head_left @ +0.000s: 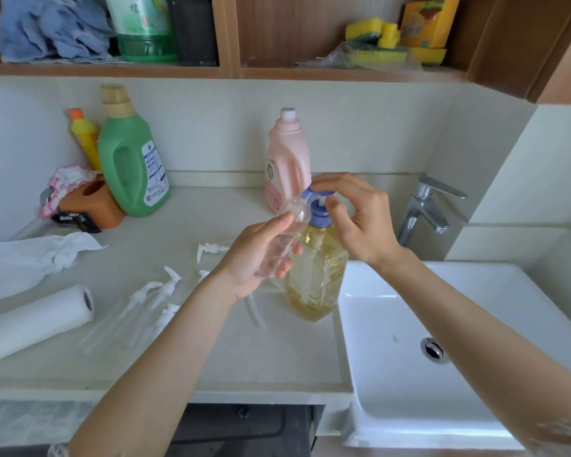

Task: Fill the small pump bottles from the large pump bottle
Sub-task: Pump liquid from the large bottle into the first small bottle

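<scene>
Holding a clear small pump bottle (282,245) tilted in the left hand (257,258), fingers curled round its body; its open mouth points up and to the right, touching or just under the blue spout of the pump head (317,194); its long axis runs from the left palm up toward that spout; no pump is fitted to it, and it looks empty or nearly so, though the clear wall makes this hard to judge.

The large pump bottle (317,275), amber liquid inside, stands upright on the worktop (185,357) at its right edge, just beside the white sink (409,374); right hand (356,219) is over the pump head, fingertips resting on top, fingers bent, thumb near the blue collar; whether it is pressing cannot be told.

Judgement: the coming stroke turns on mouth-to-spout alignment; the spout faces left toward the left hand, so the left hand sets the aim and the right only drives downward; any slip of the mouth would put liquid on the worktop.

Loose white pump tops (170,285) and further clear small bottles (112,321) lie near the worktop's front-left, well apart from both hands; a paper towel roll (37,321) lies at the left edge.
</scene>
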`<state>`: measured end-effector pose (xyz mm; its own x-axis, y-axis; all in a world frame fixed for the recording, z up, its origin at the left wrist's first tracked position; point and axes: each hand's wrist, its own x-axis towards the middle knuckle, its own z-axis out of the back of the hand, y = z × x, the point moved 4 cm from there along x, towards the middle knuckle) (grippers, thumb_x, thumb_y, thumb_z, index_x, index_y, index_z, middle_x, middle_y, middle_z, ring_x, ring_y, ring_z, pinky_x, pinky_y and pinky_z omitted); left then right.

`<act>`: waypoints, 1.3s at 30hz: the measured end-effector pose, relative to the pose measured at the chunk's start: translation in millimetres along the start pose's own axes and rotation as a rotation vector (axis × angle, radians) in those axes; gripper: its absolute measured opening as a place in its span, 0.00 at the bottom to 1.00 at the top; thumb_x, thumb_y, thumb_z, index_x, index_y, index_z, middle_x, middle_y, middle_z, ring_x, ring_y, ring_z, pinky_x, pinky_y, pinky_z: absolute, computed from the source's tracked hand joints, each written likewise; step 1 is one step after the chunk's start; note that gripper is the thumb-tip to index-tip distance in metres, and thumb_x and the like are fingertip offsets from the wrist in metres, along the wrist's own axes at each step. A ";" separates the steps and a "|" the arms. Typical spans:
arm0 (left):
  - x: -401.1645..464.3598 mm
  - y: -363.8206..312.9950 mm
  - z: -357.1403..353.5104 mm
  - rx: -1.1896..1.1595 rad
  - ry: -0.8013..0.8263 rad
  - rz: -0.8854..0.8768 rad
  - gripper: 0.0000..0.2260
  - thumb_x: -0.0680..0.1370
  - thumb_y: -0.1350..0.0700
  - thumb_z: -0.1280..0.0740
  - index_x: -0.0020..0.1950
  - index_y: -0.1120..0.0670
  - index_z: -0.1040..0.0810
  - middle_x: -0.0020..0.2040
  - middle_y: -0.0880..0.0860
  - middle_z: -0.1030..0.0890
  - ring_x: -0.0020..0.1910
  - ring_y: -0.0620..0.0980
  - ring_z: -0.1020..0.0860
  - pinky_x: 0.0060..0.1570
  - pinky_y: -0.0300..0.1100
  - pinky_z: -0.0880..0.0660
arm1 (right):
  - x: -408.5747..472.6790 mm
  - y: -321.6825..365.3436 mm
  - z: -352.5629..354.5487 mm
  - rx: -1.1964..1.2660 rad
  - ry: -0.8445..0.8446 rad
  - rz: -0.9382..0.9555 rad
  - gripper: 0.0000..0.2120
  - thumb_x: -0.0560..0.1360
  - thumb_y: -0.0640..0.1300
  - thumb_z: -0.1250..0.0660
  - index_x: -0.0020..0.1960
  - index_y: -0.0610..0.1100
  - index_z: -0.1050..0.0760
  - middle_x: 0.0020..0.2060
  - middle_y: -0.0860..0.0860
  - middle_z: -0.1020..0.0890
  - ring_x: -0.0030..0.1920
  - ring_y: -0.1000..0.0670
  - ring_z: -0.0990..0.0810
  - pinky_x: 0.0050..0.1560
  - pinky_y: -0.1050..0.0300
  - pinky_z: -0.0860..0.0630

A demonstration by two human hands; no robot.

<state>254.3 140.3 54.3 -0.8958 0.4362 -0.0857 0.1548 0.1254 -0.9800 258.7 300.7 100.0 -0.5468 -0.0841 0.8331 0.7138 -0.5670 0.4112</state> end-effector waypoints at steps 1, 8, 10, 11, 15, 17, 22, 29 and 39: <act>-1.2 -2.5 -0.2 0.011 -0.010 -0.018 0.16 0.73 0.46 0.34 0.51 0.57 0.23 0.32 0.52 0.22 0.24 0.50 0.31 0.25 0.38 0.35 | 2.4 -1.1 0.9 -0.011 0.011 0.003 0.15 0.75 0.39 0.43 0.50 0.39 0.18 0.49 0.48 0.16 0.53 0.49 0.19 0.56 0.54 0.24; -6.7 -6.5 8.4 0.010 -0.113 -0.145 0.11 0.81 0.57 0.43 0.51 0.58 0.21 0.35 0.54 0.19 0.26 0.50 0.28 0.27 0.39 0.31 | 1.4 -6.0 -2.3 0.007 -0.057 -0.060 0.16 0.76 0.41 0.43 0.50 0.38 0.18 0.49 0.49 0.17 0.53 0.53 0.20 0.58 0.60 0.26; -6.1 -4.4 10.1 0.006 -0.124 -0.201 0.08 0.80 0.59 0.40 0.51 0.57 0.21 0.34 0.54 0.19 0.26 0.50 0.29 0.27 0.38 0.31 | 0.0 -6.2 -6.0 0.039 -0.142 -0.077 0.16 0.75 0.39 0.43 0.47 0.37 0.17 0.46 0.51 0.18 0.52 0.53 0.19 0.56 0.61 0.26; -6.3 -3.3 10.0 -0.004 -0.124 -0.228 0.07 0.78 0.59 0.37 0.51 0.56 0.20 0.34 0.54 0.19 0.26 0.50 0.30 0.27 0.38 0.32 | -0.5 -6.4 -8.7 0.052 -0.189 -0.076 0.16 0.73 0.37 0.44 0.45 0.36 0.17 0.45 0.51 0.18 0.51 0.53 0.19 0.55 0.61 0.25; -4.5 4.7 14.7 -0.017 -0.153 -0.269 0.13 0.71 0.55 0.36 0.54 0.54 0.19 0.35 0.53 0.21 0.27 0.50 0.30 0.29 0.39 0.33 | -8.7 -13.3 -21.0 0.049 -0.300 -0.020 0.16 0.70 0.34 0.45 0.42 0.35 0.18 0.42 0.50 0.18 0.48 0.49 0.18 0.52 0.57 0.23; -2.8 9.0 16.1 -0.003 -0.166 -0.241 0.15 0.71 0.56 0.35 0.56 0.54 0.20 0.36 0.55 0.21 0.27 0.51 0.31 0.29 0.40 0.33 | -13.7 -17.3 -22.7 0.044 -0.301 0.007 0.16 0.68 0.33 0.45 0.41 0.34 0.18 0.41 0.50 0.19 0.47 0.48 0.18 0.51 0.55 0.23; -2.0 9.1 17.2 -0.047 -0.207 -0.170 0.18 0.71 0.57 0.34 0.60 0.58 0.22 0.37 0.54 0.20 0.25 0.51 0.31 0.28 0.39 0.32 | -14.8 -14.0 -22.8 0.011 -0.301 0.010 0.16 0.66 0.33 0.45 0.41 0.35 0.18 0.40 0.48 0.17 0.45 0.47 0.18 0.48 0.53 0.22; -5.9 3.5 7.6 -0.148 -0.085 -0.019 0.12 0.80 0.53 0.44 0.52 0.56 0.23 0.33 0.54 0.20 0.26 0.48 0.29 0.26 0.36 0.32 | 4.8 -4.8 -5.4 0.044 -0.120 -0.006 0.18 0.77 0.41 0.45 0.44 0.37 0.17 0.42 0.48 0.16 0.48 0.50 0.18 0.50 0.56 0.23; 1.1 15.1 8.8 -0.241 0.007 -0.001 0.21 0.69 0.43 0.43 0.52 0.55 0.21 0.32 0.56 0.23 0.24 0.48 0.31 0.22 0.34 0.36 | -12.7 -11.4 -19.8 0.088 -0.191 -0.053 0.17 0.75 0.39 0.45 0.47 0.34 0.18 0.45 0.45 0.17 0.51 0.48 0.19 0.55 0.57 0.24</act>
<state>251.9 134.8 37.8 -0.8931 0.4421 -0.0831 0.2500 0.3344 -0.9087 248.8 292.0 77.4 -0.4975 0.1052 0.8610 0.7263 -0.4922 0.4798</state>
